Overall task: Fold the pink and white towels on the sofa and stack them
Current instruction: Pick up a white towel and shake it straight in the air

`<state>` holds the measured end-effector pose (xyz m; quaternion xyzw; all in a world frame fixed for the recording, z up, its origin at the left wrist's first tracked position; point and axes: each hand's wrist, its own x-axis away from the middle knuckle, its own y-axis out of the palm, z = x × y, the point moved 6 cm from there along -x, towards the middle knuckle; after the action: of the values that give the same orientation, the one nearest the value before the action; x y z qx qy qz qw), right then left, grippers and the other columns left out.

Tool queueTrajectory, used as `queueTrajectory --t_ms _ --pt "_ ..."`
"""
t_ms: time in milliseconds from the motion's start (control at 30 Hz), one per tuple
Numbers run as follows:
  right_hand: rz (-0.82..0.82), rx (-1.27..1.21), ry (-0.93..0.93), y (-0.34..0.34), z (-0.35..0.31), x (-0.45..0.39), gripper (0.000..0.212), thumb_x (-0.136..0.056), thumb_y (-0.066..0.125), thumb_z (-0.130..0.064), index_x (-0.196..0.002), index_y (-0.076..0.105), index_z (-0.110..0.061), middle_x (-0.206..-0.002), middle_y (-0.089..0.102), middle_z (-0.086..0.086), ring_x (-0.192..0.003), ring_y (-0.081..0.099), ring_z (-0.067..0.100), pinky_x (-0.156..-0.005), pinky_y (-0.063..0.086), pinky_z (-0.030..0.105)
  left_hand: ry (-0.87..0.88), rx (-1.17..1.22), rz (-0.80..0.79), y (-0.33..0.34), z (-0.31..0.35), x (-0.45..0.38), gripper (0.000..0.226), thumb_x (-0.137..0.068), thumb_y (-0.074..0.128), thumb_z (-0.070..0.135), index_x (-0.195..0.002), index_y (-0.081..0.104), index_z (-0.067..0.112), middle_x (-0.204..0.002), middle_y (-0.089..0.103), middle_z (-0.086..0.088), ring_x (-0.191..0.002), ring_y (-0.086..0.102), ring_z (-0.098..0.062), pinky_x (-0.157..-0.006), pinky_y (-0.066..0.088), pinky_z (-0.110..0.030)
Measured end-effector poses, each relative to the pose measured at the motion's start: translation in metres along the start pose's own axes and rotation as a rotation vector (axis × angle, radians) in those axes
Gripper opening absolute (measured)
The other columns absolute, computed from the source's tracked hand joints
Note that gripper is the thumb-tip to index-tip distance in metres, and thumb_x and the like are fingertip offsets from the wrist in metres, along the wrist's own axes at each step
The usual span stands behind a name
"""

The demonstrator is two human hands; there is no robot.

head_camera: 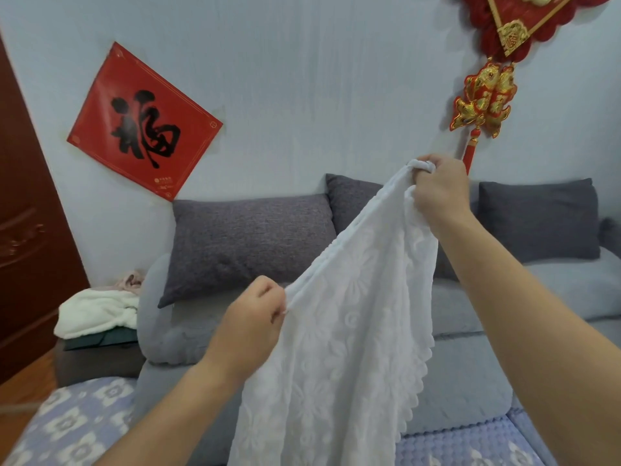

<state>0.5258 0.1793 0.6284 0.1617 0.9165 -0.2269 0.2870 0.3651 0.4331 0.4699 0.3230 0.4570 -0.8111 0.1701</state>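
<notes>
Grey sofa (470,381) with 3 cushions (248,243)

The white towel (339,348) I hold up runs off the bottom edge of the frame, so its lower end cannot be seen. It hides the middle of the sofa (470,375) and most of one grey cushion (349,193) in the centre. My right hand (438,190) covers the corner bunched in it, and the fingertips of my left hand (252,317) are tucked behind the towel's edge. In the upper right, the red ornament (504,25) is cut by the top edge, and its tassel (468,153) disappears behind my right hand. At the left edge the brown door (23,230) is cropped. The pale bundle (97,311) at middle left is too blurred to make out.
</notes>
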Motion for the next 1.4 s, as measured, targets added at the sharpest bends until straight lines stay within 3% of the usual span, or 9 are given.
queueTrajectory --t_ms 100,267,400,600,733,1000,1200,1333,1400 --pt "-0.010 -0.004 -0.007 0.005 -0.002 0.003 0.026 -0.101 0.046 -0.007 -0.104 0.070 -0.016 -0.086 0.061 -0.009 -0.079 0.058 0.007 -0.074 0.052 0.021 0.186 -0.284 -0.071 0.008 0.015 0.013 0.030 -0.075 0.055 -0.014 -0.080 0.042 0.012 -0.082 0.035 0.004 -0.060 0.029 -0.016 -0.043 0.033 -0.035" --pt "-0.037 0.013 -0.038 0.009 -0.007 0.006 0.028 -0.098 0.046 -0.007 -0.100 0.070 -0.021 -0.083 0.061 -0.014 -0.080 0.059 0.009 -0.070 0.050 0.019 0.098 -0.279 -0.082 0.005 0.007 0.012 0.057 -0.080 0.055 -0.012 -0.130 0.052 0.015 -0.103 0.047 0.003 -0.052 0.043 -0.019 -0.042 0.043 -0.037" --pt "-0.029 0.006 -0.035 0.004 -0.010 0.003 0.026 -0.100 0.046 -0.008 -0.102 0.069 -0.021 -0.085 0.061 -0.013 -0.081 0.059 0.008 -0.066 0.045 0.015 0.066 -0.219 -0.049 -0.009 -0.004 0.008 0.039 -0.089 0.062 -0.001 -0.120 0.051 0.021 -0.107 0.052 0.005 -0.055 0.055 -0.022 -0.044 0.048 -0.039" --pt "-0.023 0.014 -0.044 0.005 -0.010 0.009 0.025 -0.102 0.045 -0.008 -0.104 0.069 -0.017 -0.090 0.062 -0.005 -0.078 0.056 0.006 -0.072 0.048 0.019 0.175 -0.325 -0.126 -0.014 -0.008 0.006 0.059 -0.079 0.061 -0.007 -0.127 0.061 0.028 -0.083 0.041 0.009 -0.050 0.036 -0.013 -0.038 0.035 -0.027" --pt "-0.008 0.016 -0.043 0.004 -0.011 0.011 0.026 -0.102 0.045 -0.008 -0.104 0.070 -0.014 -0.090 0.062 -0.004 -0.076 0.056 0.006 -0.071 0.048 0.020 0.253 -0.355 0.019 -0.020 -0.001 0.003 0.008 -0.087 0.065 0.003 -0.089 0.066 0.011 -0.074 0.046 0.002 -0.064 0.040 -0.016 -0.050 0.044 -0.033" --pt "-0.004 0.006 -0.093 0.000 -0.032 0.011 0.031 -0.094 0.045 -0.003 -0.100 0.071 -0.017 -0.089 0.066 -0.005 -0.083 0.061 0.011 -0.077 0.055 0.028 -0.086 -0.217 0.260 -0.036 -0.022 -0.004 0.011 -0.091 0.068 0.011 -0.080 0.068 0.010 -0.070 0.062 0.002 -0.058 0.058 -0.019 -0.050 0.049 -0.037" --pt "0.013 0.040 -0.143 -0.007 -0.040 0.011 0.029 -0.098 0.046 -0.003 -0.108 0.071 -0.015 -0.093 0.063 -0.006 -0.084 0.058 0.009 -0.079 0.053 0.025 0.228 -0.686 -0.030 -0.031 -0.016 -0.018 0.040 -0.060 0.059 -0.015 -0.091 0.068 0.010 -0.064 0.045 -0.001 -0.042 0.034 -0.017 -0.035 0.027 -0.025" --pt "-0.017 0.111 -0.211 -0.005 -0.051 0.014 0.033 -0.094 0.044 -0.002 -0.106 0.071 -0.015 -0.093 0.067 -0.003 -0.088 0.061 0.015 -0.080 0.055 0.033 0.420 -0.901 -0.128 -0.042 -0.015 -0.039 0.066 -0.054 0.047 -0.014 -0.117 0.064 -0.003 -0.063 0.049 -0.008 -0.038 0.045 -0.022 -0.037 0.024 -0.026" --pt "-0.007 0.139 -0.224 -0.003 -0.055 0.014 0.034 -0.093 0.043 -0.002 -0.107 0.071 -0.015 -0.096 0.069 -0.001 -0.091 0.062 0.018 -0.081 0.056 0.038 0.357 -0.952 -0.129 -0.052 -0.019 -0.053 0.054 -0.050 0.055 -0.018 -0.102 0.064 -0.008 -0.059 0.051 -0.011 -0.036 0.049 -0.024 -0.036 0.027 -0.025"
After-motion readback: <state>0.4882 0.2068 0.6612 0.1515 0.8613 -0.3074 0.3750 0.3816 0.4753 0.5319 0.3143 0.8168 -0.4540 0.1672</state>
